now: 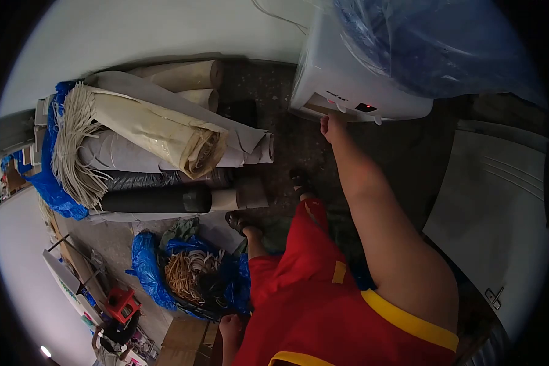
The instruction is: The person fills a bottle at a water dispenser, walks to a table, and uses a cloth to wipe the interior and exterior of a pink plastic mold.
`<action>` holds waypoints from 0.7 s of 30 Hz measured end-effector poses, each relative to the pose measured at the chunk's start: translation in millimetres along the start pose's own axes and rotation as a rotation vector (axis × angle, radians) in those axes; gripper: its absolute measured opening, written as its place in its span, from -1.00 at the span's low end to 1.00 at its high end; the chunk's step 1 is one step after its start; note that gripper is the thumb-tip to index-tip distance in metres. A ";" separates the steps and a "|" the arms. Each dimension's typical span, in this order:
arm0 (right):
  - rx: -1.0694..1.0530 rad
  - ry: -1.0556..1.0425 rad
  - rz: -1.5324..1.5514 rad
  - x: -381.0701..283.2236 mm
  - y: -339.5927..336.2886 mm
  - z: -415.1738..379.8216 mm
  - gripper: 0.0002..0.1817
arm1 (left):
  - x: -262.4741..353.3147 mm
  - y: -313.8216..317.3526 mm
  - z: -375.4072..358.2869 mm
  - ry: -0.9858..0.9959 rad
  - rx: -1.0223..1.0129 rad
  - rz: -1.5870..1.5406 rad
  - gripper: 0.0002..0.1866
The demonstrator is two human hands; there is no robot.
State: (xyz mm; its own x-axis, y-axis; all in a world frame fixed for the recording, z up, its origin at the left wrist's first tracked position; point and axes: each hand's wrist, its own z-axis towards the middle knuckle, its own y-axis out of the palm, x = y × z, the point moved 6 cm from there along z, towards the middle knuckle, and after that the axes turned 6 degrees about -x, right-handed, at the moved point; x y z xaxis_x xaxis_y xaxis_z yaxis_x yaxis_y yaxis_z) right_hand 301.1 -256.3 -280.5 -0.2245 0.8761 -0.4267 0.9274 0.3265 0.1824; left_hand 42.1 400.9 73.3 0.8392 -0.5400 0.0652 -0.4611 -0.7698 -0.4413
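My right hand (333, 127) reaches forward to the front of a white water dispenser (314, 73), fingers curled closed just below its tap (341, 110). What those fingers hold, if anything, I cannot make out. A small red light glows on the dispenser's dark panel (365, 108). My left hand (230, 329) hangs low beside my red shorts, its fingers curled in, with no object visible in it. Nearest to it are a cardboard box (186, 338) and a blue plastic bag (149, 268) holding bundles of brown and pale cord (186, 274).
Several rolls of sheet material (158, 131) lie stacked at the left, with a bundle of pale strands (73, 146) over their end. Clear blue plastic (409, 49) covers the dispenser's top. A white cabinet (488, 201) stands at the right. Another person (116, 341) is at lower left.
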 end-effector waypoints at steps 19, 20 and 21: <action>0.087 -0.134 0.021 0.4 9.6 -6.0 -0.88 | -9.3 -0.1 0.5 -0.014 0.067 -0.030 -0.82; 0.103 -0.149 0.034 0.8 9.6 -5.5 -0.87 | -8.0 -0.7 -0.5 0.002 0.064 -0.038 -0.82; 0.119 -0.163 0.048 -0.7 10.6 -9.4 -0.85 | -6.3 -0.5 -1.4 0.017 0.061 -0.044 -0.82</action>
State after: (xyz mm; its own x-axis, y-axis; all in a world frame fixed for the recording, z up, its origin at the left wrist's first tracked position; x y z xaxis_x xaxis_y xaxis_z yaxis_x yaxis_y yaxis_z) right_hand 308.3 -250.1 -269.9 -0.1365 0.8177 -0.5592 0.9670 0.2325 0.1039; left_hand 36.7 404.2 74.3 0.8533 -0.5116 0.1005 -0.4046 -0.7713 -0.4912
